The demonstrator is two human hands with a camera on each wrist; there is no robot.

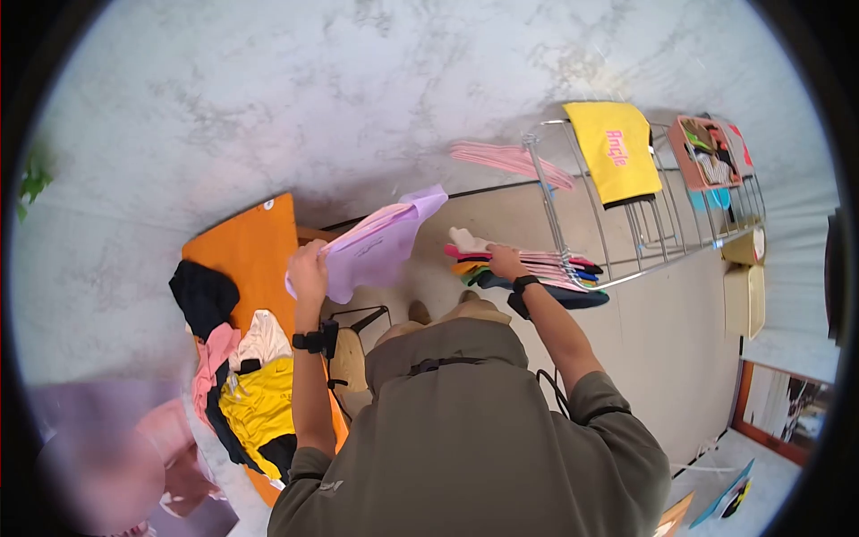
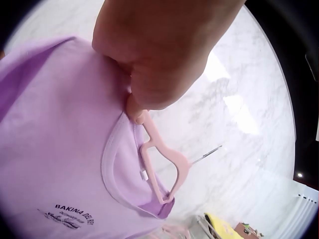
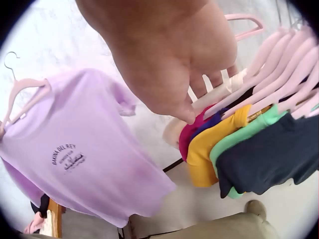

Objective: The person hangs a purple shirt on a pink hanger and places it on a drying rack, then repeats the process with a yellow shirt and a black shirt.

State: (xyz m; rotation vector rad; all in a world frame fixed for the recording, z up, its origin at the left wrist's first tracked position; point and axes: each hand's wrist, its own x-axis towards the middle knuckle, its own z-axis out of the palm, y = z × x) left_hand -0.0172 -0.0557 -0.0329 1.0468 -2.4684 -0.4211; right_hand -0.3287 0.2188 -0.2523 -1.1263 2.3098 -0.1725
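Pinching a lilac T-shirt [image 1: 371, 259] near the collar with the left hand [image 1: 309, 271], with a pink hanger [image 2: 184, 171] at the neck opening. Can't tell how well seated under the hidden shoulder. Gripping a cream garment [image 1: 467, 241] with the right hand [image 1: 507, 261], fingers curled, at one end of a row of clothes [image 3: 264, 154] by the metal rack [image 1: 553, 201]. Held out between orange table and rack, that lilac tee, well apart from the row.

Progress-wise, looks like a decent bunch already on pink hangers, but plenty left loose on the orange table [image 1: 255, 233]: black bundle [image 1: 204, 295], pink piece [image 1: 215, 353], yellow clothes [image 1: 264, 407], all pretty tangled. Also got spare pink hangers [image 1: 501, 157] beside the rack, a yellow garment [image 1: 613, 152] draped over it, and a pink basket [image 1: 684, 157] of small clothes. Bit awkward with a stool [image 1: 351, 362] right beside the table, and seriously tight spacing in that row.
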